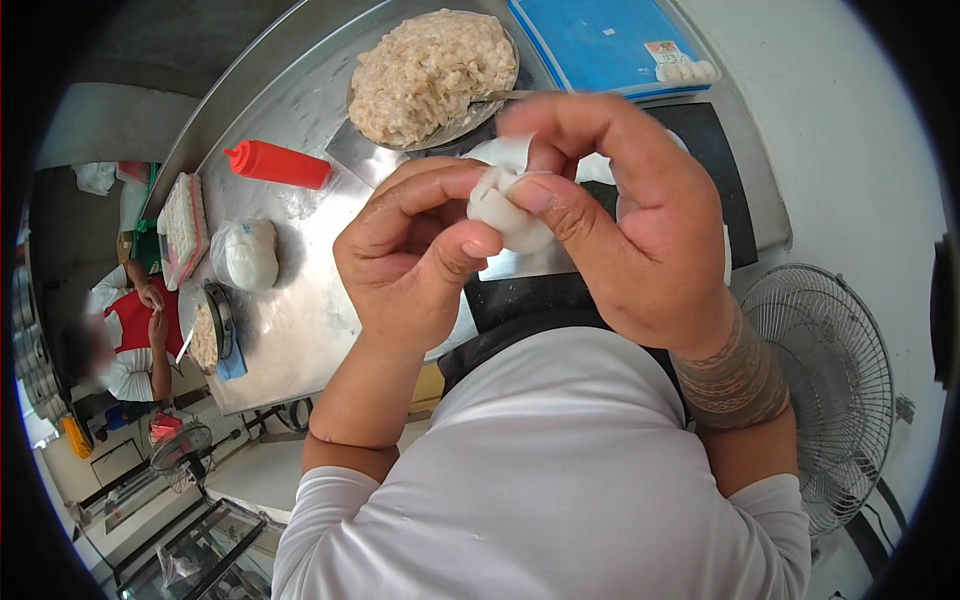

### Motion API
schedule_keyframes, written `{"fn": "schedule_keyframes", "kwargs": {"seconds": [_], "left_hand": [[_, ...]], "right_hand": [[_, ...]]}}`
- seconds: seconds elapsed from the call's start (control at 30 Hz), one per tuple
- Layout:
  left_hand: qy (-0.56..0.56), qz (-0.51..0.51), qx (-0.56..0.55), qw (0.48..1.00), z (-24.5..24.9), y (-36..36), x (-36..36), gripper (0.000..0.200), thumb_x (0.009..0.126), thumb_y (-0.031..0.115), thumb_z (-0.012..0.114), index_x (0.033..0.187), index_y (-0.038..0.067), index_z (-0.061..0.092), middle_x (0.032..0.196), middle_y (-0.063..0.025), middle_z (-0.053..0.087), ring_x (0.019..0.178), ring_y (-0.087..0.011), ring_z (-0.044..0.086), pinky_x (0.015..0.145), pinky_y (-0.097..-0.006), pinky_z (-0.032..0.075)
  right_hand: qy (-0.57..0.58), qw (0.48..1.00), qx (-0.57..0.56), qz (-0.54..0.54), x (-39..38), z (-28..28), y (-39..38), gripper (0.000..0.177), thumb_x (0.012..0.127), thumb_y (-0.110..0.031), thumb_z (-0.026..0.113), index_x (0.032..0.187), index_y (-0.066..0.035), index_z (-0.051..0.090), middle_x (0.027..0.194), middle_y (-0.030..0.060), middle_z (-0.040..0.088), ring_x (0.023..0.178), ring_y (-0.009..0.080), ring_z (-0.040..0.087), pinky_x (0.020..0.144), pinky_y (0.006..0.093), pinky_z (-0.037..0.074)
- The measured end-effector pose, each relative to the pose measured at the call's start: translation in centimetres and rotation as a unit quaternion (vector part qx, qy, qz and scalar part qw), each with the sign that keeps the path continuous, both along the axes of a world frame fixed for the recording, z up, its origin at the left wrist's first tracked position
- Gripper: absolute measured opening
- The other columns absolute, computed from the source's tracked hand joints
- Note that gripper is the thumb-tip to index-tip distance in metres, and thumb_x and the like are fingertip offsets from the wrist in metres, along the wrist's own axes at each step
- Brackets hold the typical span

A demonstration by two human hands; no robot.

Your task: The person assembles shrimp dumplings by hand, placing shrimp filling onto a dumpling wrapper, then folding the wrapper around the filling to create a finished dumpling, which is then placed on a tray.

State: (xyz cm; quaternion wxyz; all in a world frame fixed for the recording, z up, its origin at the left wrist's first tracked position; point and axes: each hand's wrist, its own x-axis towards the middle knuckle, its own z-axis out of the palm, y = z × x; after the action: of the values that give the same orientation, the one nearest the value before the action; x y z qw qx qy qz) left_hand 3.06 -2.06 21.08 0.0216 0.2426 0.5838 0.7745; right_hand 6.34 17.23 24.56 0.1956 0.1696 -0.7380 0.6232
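Note:
A small white dumpling [508, 215] with pleated dough on top is held up between my two hands above the table. My left hand [415, 240] is closed on its left side, with thumb and index finger against the dough. On the right, my right hand [635, 200] pinches the dough at the top edge between thumb and fingers; its index finger is slightly blurred. Behind the hands stands a large heap of pale, chunky filling [430, 75] in a bowl, with a utensil handle [505, 95] sticking out to the right.
The steel table [300, 240] holds a red squeeze bottle [280, 165], a bagged white dough ball [245, 255], a tray of white pieces [182, 230] and a blue tray [605, 45]. A co-worker in a red apron [135, 320] stands at left. A fan [825, 390] is at right.

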Motion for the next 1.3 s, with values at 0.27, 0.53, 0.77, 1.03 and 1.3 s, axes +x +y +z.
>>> {"fn": "schedule_keyframes", "kwargs": {"seconds": [0.27, 0.53, 0.77, 1.03, 1.3], "left_hand": [[0.079, 0.013, 0.056, 0.995, -0.8, 1.5, -0.6, 0.024, 0.097, 0.01, 0.074, 0.115, -0.004, 0.067, 0.118, -0.0162, 0.067, 0.098, -0.016, 0.067, 0.083, -0.0293, 0.057], [0.002, -0.063, 0.034, 0.997, -0.9, 1.6, -1.4, 0.017, 0.099, 0.004, 0.067, 0.114, -0.004, 0.065, 0.117, -0.0169, 0.068, 0.093, -0.0141, 0.066, 0.077, -0.0265, 0.058], [-0.024, -0.045, 0.002, 0.999, -1.6, 2.9, -1.9, 0.017, 0.098, 0.005, 0.069, 0.113, -0.004, 0.068, 0.118, -0.0153, 0.068, 0.09, -0.0126, 0.065, 0.074, -0.0243, 0.055], [-0.241, -0.156, -0.038, 0.957, -1.5, 4.9, -4.2, 0.041, 0.107, 0.03, 0.059, 0.135, 0.0, 0.062, 0.126, -0.0155, 0.066, 0.104, -0.0192, 0.066, 0.086, -0.0332, 0.054], [-0.411, -0.297, -0.018, 0.862, -5.5, 9.0, -9.0, 0.042, 0.102, 0.014, 0.061, 0.14, -0.005, 0.054, 0.122, -0.0161, 0.068, 0.108, -0.025, 0.071, 0.094, -0.0369, 0.06]], "right_hand": [[0.02, 0.996, 0.091, -0.006, -0.2, -0.9, 1.0, 0.013, 0.095, -0.006, 0.07, 0.106, 0.001, 0.068, 0.09, 0.0068, 0.065, 0.081, 0.0157, 0.059, 0.078, 0.0284, 0.05], [0.012, 0.997, 0.079, -0.022, -0.5, -2.0, 1.6, 0.012, 0.094, -0.006, 0.071, 0.103, 0.0, 0.066, 0.091, 0.0079, 0.065, 0.082, 0.0182, 0.06, 0.076, 0.0297, 0.049], [0.027, 0.996, 0.079, -0.043, -0.4, -2.4, 2.4, 0.01, 0.095, -0.006, 0.071, 0.103, 0.0, 0.069, 0.093, 0.0092, 0.066, 0.083, 0.0197, 0.061, 0.077, 0.0305, 0.05], [0.131, 0.961, 0.2, -0.139, -1.4, -4.5, 5.7, 0.01, 0.09, -0.005, 0.074, 0.099, -0.002, 0.07, 0.093, 0.0085, 0.065, 0.083, 0.024, 0.061, 0.075, 0.0333, 0.05], [0.034, 0.967, 0.233, -0.096, -0.1, -10.1, 11.3, 0.059, 0.081, -0.029, 0.085, 0.134, -0.009, 0.068, 0.137, 0.0156, 0.06, 0.114, 0.0329, 0.06, 0.098, 0.04, 0.048]]}}
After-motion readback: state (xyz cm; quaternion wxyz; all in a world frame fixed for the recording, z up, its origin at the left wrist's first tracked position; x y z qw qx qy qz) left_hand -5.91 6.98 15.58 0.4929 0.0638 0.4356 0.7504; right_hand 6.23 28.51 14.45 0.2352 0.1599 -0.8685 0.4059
